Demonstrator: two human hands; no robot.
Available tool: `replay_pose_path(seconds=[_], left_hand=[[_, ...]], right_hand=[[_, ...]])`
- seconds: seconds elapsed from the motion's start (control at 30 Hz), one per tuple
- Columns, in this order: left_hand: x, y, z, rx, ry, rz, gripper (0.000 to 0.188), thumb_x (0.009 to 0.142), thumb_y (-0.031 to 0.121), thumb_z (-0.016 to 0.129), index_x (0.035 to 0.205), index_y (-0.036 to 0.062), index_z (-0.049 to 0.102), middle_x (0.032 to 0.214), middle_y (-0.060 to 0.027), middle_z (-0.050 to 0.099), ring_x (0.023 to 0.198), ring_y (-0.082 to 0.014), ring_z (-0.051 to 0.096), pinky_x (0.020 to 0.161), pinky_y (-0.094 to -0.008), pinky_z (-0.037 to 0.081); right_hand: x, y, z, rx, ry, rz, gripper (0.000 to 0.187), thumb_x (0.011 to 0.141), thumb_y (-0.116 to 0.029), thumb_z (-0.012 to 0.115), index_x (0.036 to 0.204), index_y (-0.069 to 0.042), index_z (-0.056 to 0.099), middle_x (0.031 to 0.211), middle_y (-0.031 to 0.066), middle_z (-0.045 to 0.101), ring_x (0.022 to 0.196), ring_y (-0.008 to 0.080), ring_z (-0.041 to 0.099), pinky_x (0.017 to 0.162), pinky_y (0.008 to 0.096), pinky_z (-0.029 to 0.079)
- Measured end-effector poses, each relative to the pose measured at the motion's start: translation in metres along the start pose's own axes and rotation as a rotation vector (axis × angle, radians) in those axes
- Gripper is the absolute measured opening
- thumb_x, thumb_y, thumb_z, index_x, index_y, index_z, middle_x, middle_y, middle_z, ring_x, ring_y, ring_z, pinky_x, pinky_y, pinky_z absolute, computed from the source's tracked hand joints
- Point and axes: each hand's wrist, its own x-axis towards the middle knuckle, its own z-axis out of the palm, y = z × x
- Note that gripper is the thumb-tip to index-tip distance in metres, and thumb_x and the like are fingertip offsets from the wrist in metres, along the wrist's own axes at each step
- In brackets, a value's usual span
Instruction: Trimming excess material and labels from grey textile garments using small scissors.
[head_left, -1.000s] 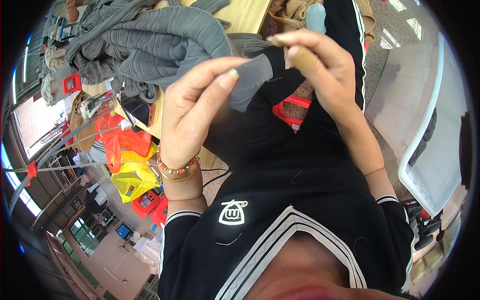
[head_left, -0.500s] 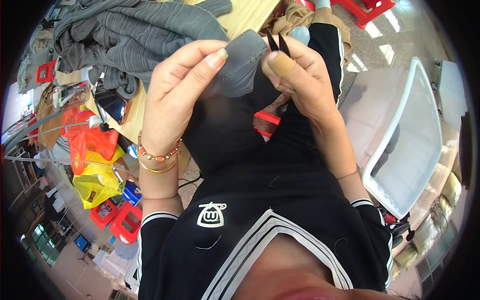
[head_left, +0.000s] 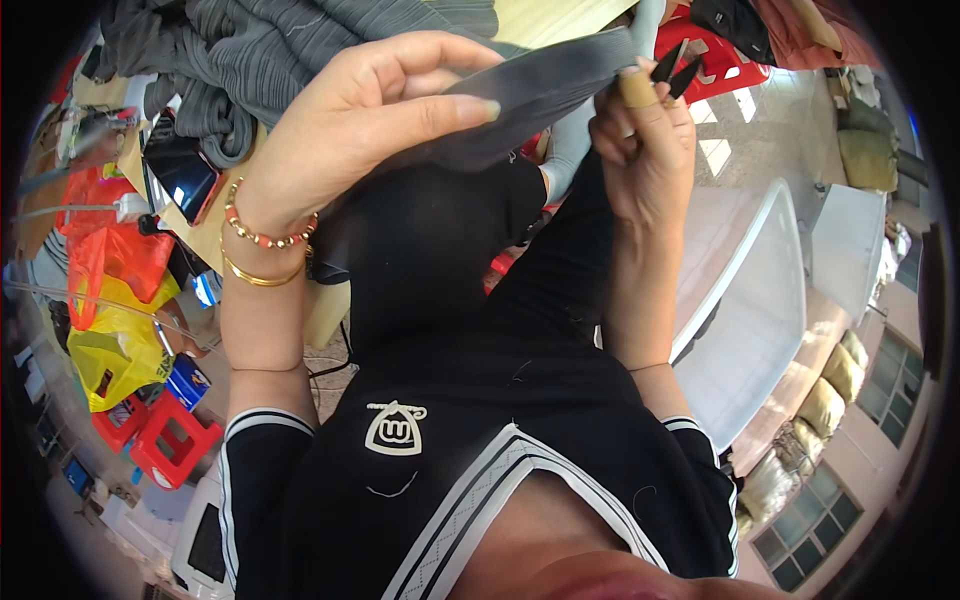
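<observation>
A strip of dark grey ribbed fabric [head_left: 560, 85] stretches between my two hands in front of me. My left hand [head_left: 385, 115] is closed on its left part, with the thumb on top and the fingers behind. At the strip's right end, my right hand [head_left: 648, 130] pinches the edge; a tan covering wraps its thumb. The same hand holds thread snips [head_left: 682, 72], whose two black pointed blades stick out past the fingers, spread apart. Their handle is hidden in the palm.
Grey pleated fabric [head_left: 270, 60] lies heaped on the table at the far left. A phone [head_left: 185, 175] rests near the table edge. Red and yellow plastic bags [head_left: 115, 340] and red stools [head_left: 178, 440] are at left. A white plastic bin [head_left: 760, 330] stands at right.
Both hands have moved apart, the right one going farther right, and the fabric strip is now drawn out lengthwise between them. The whole view has shifted too.
</observation>
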Motion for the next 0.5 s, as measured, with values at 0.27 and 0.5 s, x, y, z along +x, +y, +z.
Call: replay_pose_path(seconds=[0.27,0.5], left_hand=[[-0.015,-0.015,-0.040,0.097,0.026,0.043,0.032,0.095,0.009,0.055,0.125,-0.0029,0.057,0.104,-0.0040,0.067,0.096,-0.0055,0.061,0.088,-0.0188,0.045],[-0.009,-0.018,-0.046,0.392,0.263,0.244,0.025,0.095,0.008,0.055,0.117,0.0000,0.063,0.105,-0.0033,0.066,0.097,-0.0061,0.060,0.088,-0.0196,0.044]], right_hand=[[0.013,-0.002,-0.006,0.037,-0.048,-0.020,0.012,0.094,-0.010,0.059,0.103,-0.004,0.062,0.066,-0.0013,0.046,0.051,0.0035,0.035,0.045,0.0163,0.027],[0.016,0.010,-0.010,0.017,-0.022,0.008,0.014,0.094,-0.011,0.059,0.106,-0.004,0.059,0.066,-0.0012,0.045,0.051,0.0041,0.034,0.045,0.0169,0.027]])
